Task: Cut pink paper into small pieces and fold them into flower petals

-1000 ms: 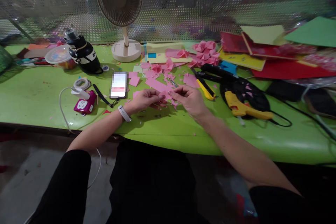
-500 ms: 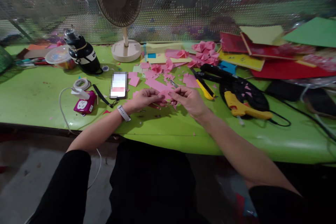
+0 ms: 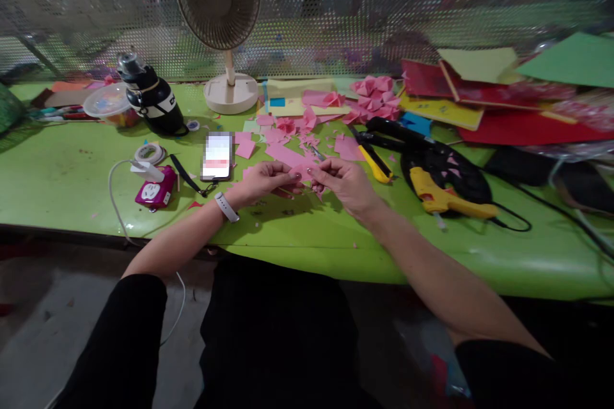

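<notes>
Over the middle of the green table [image 3: 71,185], my left hand [image 3: 263,180] and my right hand [image 3: 343,182] meet and pinch a small pink paper piece [image 3: 302,172] between their fingertips. A white band sits on my left wrist. Loose pink paper squares and scraps [image 3: 283,150] lie just beyond my hands. Folded pink paper flowers [image 3: 374,92] are piled farther back.
A phone [image 3: 217,155] lies left of my hands, with a pink charger [image 3: 154,190], tape roll [image 3: 149,153] and black bottle [image 3: 151,97] beyond. A fan [image 3: 221,19] stands at the back. A yellow cutter [image 3: 374,163], yellow glue gun [image 3: 444,198] and coloured card sheets [image 3: 503,108] lie right.
My hands have stayed in place, with only slight finger movement on the pink paper piece.
</notes>
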`<state>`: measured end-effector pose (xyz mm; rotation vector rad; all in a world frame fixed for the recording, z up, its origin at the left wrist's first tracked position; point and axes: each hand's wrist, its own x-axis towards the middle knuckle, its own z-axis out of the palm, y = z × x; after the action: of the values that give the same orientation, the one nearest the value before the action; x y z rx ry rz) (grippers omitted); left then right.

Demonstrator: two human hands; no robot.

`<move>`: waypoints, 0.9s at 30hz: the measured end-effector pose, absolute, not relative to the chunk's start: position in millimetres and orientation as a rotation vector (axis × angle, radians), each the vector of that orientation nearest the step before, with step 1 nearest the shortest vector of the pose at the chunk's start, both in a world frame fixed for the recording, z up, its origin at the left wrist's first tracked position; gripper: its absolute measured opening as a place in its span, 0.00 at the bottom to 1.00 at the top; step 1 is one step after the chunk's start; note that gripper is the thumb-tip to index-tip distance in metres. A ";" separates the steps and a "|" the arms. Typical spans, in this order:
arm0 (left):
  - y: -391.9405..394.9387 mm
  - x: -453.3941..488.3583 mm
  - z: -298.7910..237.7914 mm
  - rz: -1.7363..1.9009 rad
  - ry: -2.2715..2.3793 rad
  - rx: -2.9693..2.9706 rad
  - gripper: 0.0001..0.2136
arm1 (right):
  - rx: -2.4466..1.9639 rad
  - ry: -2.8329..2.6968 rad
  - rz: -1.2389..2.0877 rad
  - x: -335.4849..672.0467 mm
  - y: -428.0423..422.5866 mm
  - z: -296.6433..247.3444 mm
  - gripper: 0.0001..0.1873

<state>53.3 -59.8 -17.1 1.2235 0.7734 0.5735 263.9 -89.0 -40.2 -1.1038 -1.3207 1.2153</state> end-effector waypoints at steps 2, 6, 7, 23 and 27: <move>-59.3 53.3 -18.0 0.590 0.778 1.223 0.12 | -1.111 -1.310 1.215 263.5 -88.8 -40.4 0.17; -58.1 53.0 -19.8 0.599 0.771 1.234 0.13 | -1.119 -1.300 1.225 264.0 -88.2 -42.3 0.17; -57.7 52.9 -20.3 0.601 0.771 1.231 0.13 | -1.114 -1.297 1.227 264.3 -88.0 -43.1 0.17; -52.3 48.3 -18.5 0.659 0.741 1.186 0.12 | -1.064 -1.229 1.323 263.2 -84.1 -44.6 0.16; -50.6 47.8 -16.0 0.680 0.809 1.154 0.11 | -1.118 -1.276 1.329 273.3 -79.6 -42.1 0.20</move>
<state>47.8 -50.6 -16.0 1.1543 0.8085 0.6803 273.3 -79.6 -42.1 -1.1180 -1.2762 1.3290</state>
